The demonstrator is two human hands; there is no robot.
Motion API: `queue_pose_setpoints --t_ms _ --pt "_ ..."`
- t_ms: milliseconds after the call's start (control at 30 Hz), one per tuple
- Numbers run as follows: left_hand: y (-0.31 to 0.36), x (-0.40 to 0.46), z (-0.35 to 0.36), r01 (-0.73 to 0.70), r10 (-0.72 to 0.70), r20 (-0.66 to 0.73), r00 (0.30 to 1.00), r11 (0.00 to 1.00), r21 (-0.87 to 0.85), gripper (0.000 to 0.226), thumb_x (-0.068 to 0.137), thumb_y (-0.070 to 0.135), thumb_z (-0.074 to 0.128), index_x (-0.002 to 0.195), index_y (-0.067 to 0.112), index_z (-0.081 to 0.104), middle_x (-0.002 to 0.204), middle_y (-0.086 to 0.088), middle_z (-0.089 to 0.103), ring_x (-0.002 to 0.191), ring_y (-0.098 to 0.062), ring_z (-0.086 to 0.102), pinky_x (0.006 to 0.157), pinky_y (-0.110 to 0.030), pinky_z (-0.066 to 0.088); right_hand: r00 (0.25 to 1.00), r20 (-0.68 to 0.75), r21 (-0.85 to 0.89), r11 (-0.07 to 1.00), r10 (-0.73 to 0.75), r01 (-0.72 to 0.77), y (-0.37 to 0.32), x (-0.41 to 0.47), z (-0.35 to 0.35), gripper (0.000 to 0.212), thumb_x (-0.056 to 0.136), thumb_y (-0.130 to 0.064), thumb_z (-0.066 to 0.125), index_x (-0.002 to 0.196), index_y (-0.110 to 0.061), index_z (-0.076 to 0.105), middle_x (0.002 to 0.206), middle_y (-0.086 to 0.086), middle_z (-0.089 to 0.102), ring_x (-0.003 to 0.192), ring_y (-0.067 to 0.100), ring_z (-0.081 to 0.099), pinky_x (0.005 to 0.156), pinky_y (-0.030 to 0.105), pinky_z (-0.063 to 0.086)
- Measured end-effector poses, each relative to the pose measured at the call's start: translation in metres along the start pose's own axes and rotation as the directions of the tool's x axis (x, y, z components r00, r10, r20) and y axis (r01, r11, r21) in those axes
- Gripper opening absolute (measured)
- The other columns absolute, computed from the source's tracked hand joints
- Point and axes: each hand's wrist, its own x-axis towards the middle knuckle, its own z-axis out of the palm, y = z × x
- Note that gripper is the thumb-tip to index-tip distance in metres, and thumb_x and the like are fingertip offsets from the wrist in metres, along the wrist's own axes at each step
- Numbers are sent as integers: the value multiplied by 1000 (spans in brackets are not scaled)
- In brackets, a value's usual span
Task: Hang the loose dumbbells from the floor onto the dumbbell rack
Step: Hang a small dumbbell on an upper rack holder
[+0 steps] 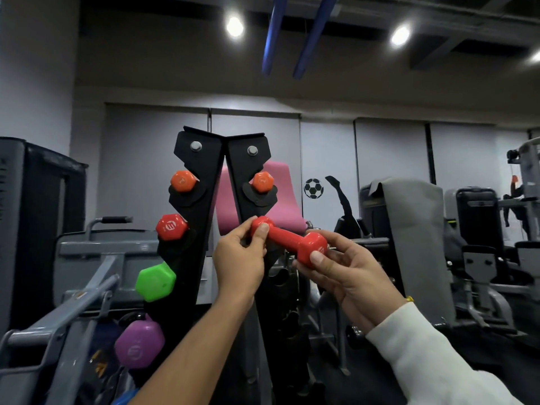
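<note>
A: Nearest, what do the hands have?

B: Both are clamped on one red dumbbell [287, 241], held in the air in front of the rack [204, 206]. The right hand [347, 276] pinches the near right head; the left hand [239, 258] pinches the far left head, right against the rack's right upright.

A: Which way does it lie?

B: Its long axis runs from lower right, near, up to upper left, far. The left head points at the rack, about level with the second cradle down on the right side. That cradle is hidden behind the left hand, so I cannot tell whether it is free.

A: What could go wrong?

B: I judge the grip is only by fingertips on smooth heads, so it may slip and drop. Tilted like this, the handle may miss the notch and one head may hang loose. Fingers of the left hand could get nipped between head and upright.

A: And farther back?

B: On the rack, two orange heads [182, 181] on top, a red one [171, 228], a green one [155, 282] and a purple one [138, 344] down the left. Behind it a pink mat [282, 197], then gym machines
</note>
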Motion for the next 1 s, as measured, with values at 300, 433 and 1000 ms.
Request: queue_pose_setpoints --t_ms 300,433,1000 --pt "-7 -1 -10 -265 255 74 964 923 280 30 98 39 71 126 30 74 103 11 75 90 2 71 81 -21 60 971 -55 -192 957 -234 219 4 0 12 32 81 -4 70 112 -10 67 98 8 76 88 27 73 81 34 62" --pt "-23 0 -24 -325 334 39 942 878 351 24 94 28 77 118 25 74 101 10 65 87 -3 66 80 -25 58 929 -73 -426 854 -363 300 10 4 9 32 87 -8 75 114 -23 68 102 11 74 89 32 74 85 43 61" --pt "-60 40 -15 166 -107 470 876 982 -87 83 83 34 83 154 32 39 140 1 65 126 -14 65 92 -18 54 855 53 -910 328 -516 254 20 46 6 40 84 -31 80 121 -35 65 82 -15 65 70 -1 58 65 9 42"
